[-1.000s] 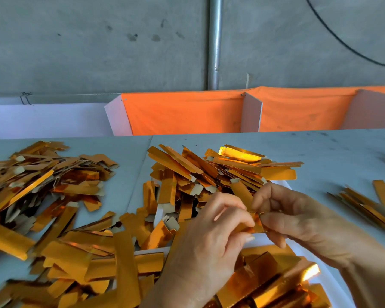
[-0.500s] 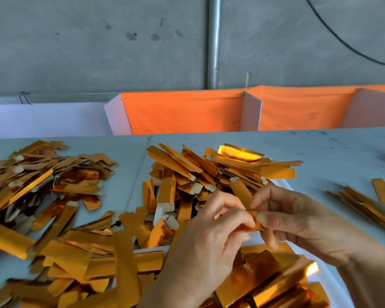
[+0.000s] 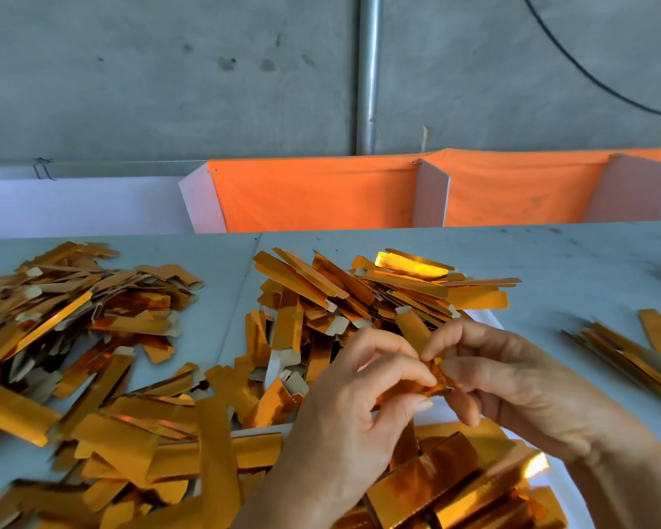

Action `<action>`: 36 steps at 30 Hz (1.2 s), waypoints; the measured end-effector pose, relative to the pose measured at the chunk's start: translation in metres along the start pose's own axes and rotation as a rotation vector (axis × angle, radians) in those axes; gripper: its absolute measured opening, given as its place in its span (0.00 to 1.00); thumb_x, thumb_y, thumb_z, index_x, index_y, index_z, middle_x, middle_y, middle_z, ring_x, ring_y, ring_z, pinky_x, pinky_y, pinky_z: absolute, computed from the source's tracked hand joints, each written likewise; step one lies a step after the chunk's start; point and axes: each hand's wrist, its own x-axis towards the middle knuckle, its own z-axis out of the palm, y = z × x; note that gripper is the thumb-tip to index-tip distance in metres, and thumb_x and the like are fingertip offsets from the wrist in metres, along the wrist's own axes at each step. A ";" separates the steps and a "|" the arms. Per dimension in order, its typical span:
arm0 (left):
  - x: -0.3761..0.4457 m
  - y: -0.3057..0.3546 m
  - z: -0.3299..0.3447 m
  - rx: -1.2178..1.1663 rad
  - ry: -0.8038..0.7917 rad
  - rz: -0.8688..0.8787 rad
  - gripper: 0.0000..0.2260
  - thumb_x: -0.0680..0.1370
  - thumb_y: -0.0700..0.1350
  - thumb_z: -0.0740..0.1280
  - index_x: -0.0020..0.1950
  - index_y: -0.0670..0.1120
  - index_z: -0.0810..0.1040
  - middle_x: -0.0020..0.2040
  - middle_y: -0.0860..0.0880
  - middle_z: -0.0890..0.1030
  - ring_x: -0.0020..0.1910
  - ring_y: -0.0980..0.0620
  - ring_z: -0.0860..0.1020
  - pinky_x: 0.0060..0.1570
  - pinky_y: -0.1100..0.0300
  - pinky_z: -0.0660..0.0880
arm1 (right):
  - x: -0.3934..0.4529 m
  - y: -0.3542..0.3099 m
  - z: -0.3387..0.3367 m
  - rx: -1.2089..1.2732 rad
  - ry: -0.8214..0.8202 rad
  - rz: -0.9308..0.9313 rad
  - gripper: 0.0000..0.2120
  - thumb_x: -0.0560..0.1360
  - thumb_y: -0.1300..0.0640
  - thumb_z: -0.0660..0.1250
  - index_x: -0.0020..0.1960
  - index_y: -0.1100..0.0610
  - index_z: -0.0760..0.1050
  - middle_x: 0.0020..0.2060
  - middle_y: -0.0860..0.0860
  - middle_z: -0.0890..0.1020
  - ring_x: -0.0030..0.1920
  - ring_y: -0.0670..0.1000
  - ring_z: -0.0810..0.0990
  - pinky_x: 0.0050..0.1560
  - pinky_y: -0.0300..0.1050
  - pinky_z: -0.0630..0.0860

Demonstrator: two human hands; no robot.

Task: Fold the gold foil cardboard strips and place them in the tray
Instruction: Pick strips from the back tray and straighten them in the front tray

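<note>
gold strip [image 3: 416, 387] pinched mid-fold, white tray [image 3: 550, 486] heaped

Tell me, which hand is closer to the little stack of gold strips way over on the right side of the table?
Right. The right hand is beside the stack, with bare table between; the left hand is beyond it.

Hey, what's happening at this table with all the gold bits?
A person is folding a gold foil strip, pinching it between the left hand and right hand above a white tray that already holds folded pieces. Loose strips lie heaped on the table to the left and ahead, with a smaller stack on the right.
</note>
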 end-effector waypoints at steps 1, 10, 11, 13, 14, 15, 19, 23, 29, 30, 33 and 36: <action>0.000 0.000 0.000 0.013 0.006 0.004 0.05 0.75 0.47 0.68 0.50 0.55 0.78 0.54 0.61 0.71 0.56 0.60 0.73 0.47 0.72 0.72 | 0.000 0.000 0.001 -0.006 0.022 0.001 0.07 0.68 0.62 0.72 0.47 0.59 0.81 0.29 0.52 0.76 0.24 0.48 0.74 0.28 0.37 0.74; 0.000 -0.001 0.006 0.070 0.066 -0.047 0.11 0.73 0.51 0.67 0.54 0.58 0.71 0.54 0.62 0.68 0.55 0.62 0.72 0.47 0.64 0.73 | -0.001 -0.003 0.003 -0.066 0.124 -0.036 0.05 0.69 0.63 0.72 0.43 0.57 0.80 0.30 0.56 0.77 0.26 0.51 0.76 0.30 0.39 0.76; 0.000 -0.001 0.006 0.070 0.072 -0.058 0.12 0.73 0.52 0.67 0.54 0.58 0.71 0.54 0.62 0.68 0.54 0.62 0.72 0.48 0.64 0.73 | -0.001 -0.004 0.003 -0.073 0.123 -0.039 0.05 0.69 0.63 0.73 0.44 0.57 0.80 0.31 0.56 0.77 0.27 0.52 0.76 0.31 0.39 0.76; 0.000 -0.001 0.007 0.101 0.081 -0.046 0.12 0.72 0.52 0.67 0.53 0.58 0.70 0.53 0.63 0.67 0.53 0.63 0.71 0.48 0.67 0.72 | -0.002 -0.005 0.004 -0.090 0.117 -0.048 0.06 0.68 0.64 0.71 0.44 0.56 0.79 0.32 0.55 0.77 0.27 0.52 0.77 0.31 0.39 0.76; 0.000 -0.001 0.007 0.126 0.080 -0.031 0.12 0.72 0.52 0.68 0.53 0.57 0.70 0.53 0.63 0.67 0.53 0.64 0.71 0.47 0.68 0.72 | -0.003 -0.005 0.005 -0.110 0.115 -0.053 0.07 0.67 0.64 0.70 0.43 0.56 0.79 0.33 0.53 0.77 0.28 0.52 0.77 0.31 0.39 0.76; -0.001 -0.001 0.007 0.149 0.077 -0.018 0.11 0.72 0.51 0.68 0.52 0.57 0.70 0.53 0.63 0.67 0.52 0.64 0.70 0.47 0.68 0.72 | -0.003 -0.006 0.005 -0.139 0.112 -0.056 0.07 0.67 0.64 0.69 0.43 0.56 0.78 0.33 0.52 0.77 0.28 0.52 0.78 0.31 0.38 0.76; 0.000 -0.002 0.009 0.245 0.044 0.017 0.09 0.73 0.48 0.70 0.49 0.54 0.71 0.53 0.62 0.66 0.48 0.58 0.72 0.41 0.62 0.73 | -0.005 -0.008 0.006 -0.251 0.115 -0.037 0.06 0.70 0.62 0.73 0.42 0.55 0.77 0.33 0.53 0.79 0.31 0.53 0.80 0.34 0.39 0.77; 0.001 -0.003 0.010 0.276 0.022 0.042 0.12 0.74 0.46 0.71 0.48 0.54 0.68 0.54 0.61 0.66 0.47 0.59 0.73 0.38 0.66 0.74 | -0.003 -0.007 0.008 -0.296 0.168 -0.022 0.08 0.70 0.58 0.72 0.45 0.60 0.75 0.32 0.51 0.78 0.30 0.52 0.78 0.34 0.39 0.76; 0.000 -0.005 0.010 0.231 0.040 -0.009 0.11 0.74 0.48 0.71 0.50 0.56 0.70 0.54 0.63 0.66 0.51 0.62 0.72 0.43 0.69 0.74 | -0.001 -0.003 0.006 -0.242 0.225 0.009 0.14 0.66 0.56 0.76 0.46 0.61 0.76 0.30 0.56 0.78 0.29 0.51 0.77 0.33 0.38 0.75; -0.001 -0.006 0.010 0.194 0.054 -0.038 0.12 0.73 0.49 0.71 0.52 0.58 0.70 0.55 0.64 0.65 0.53 0.63 0.70 0.47 0.71 0.73 | -0.001 -0.003 0.005 -0.200 0.218 0.021 0.13 0.64 0.55 0.77 0.44 0.59 0.78 0.30 0.57 0.78 0.29 0.52 0.77 0.34 0.39 0.76; -0.002 -0.005 0.011 0.125 0.081 -0.137 0.21 0.73 0.51 0.70 0.58 0.65 0.63 0.57 0.66 0.62 0.58 0.69 0.66 0.50 0.79 0.67 | 0.000 -0.003 0.004 -0.093 0.176 0.044 0.12 0.62 0.55 0.80 0.41 0.56 0.82 0.33 0.57 0.80 0.32 0.51 0.80 0.36 0.39 0.78; -0.002 -0.003 0.015 0.141 0.049 -0.166 0.25 0.73 0.54 0.69 0.62 0.69 0.58 0.57 0.67 0.61 0.59 0.72 0.63 0.49 0.84 0.62 | 0.001 -0.002 0.005 -0.104 0.220 0.031 0.08 0.63 0.59 0.77 0.41 0.56 0.82 0.34 0.57 0.81 0.34 0.52 0.81 0.38 0.39 0.78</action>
